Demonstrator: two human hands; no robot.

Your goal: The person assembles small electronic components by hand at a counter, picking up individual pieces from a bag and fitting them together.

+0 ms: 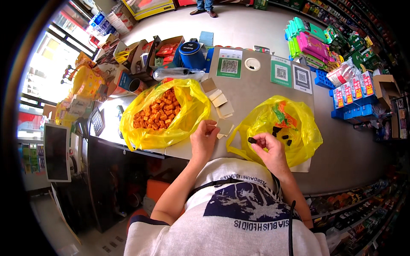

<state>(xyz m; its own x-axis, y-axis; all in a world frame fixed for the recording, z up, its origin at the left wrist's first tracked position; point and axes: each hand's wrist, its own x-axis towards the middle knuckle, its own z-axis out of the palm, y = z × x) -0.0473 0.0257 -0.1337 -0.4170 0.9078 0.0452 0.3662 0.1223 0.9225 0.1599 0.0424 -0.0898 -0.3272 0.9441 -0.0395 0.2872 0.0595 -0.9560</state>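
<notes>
Between the thumb and fingers of my right hand (270, 152) is a small black chunk (252, 140), held over the near left part of a yellow plastic bag (307, 123). Inside that bag lie several similar black pieces (286, 137) and a crumpled orange and green wrapper (282, 116). My left hand (203, 139) is closed in a pinch beside some pale square papers (225, 126); what its fingertips hold, if anything, cannot be made out. To its left an open yellow plastic bag (194, 100) contains a heap of orange-red cubes (158, 111).
Beyond the papers, printed code cards (229, 64) lie on the grey counter (252, 87) around a round hole (252, 64). A blue canister (192, 54) and open boxes (164, 49) line the far left. Blue-based cartons (352, 91) stand right. A person's legs (205, 5) show at the top.
</notes>
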